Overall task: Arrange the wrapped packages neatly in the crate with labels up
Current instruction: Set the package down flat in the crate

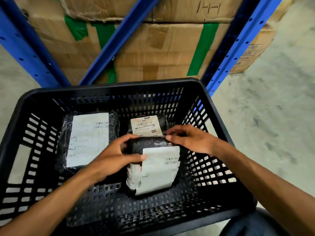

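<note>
Three wrapped packages lay inside the black slatted crate [25,106], each with its white label facing up. Both bare forearms reached in over the near rim, converging on the nearest package [158,169], which sat near the right-hand side of the crate floor. The left hand [112,159] came in from the lower left with the wrist bent inward; its fingers curled over the package's far left corner and the thumb pressed flat on the top edge of the label, so it was grasping that package. The right hand [189,138] came in from the right, palm down, with the fingers bent and their tips pinching the black wrap at the package's far right corner.

Just beyond that parcel, touching or nearly touching its far edge, sat the small package [146,125] with a barcode label. Well to the left, the large package [87,138] lay flat under a long label, apart from both hands.

Behind the crate stood a blue metal rack [119,36] with cardboard boxes [162,48] bound in green tape, and grey concrete floor [272,108] spread to the right.
</note>
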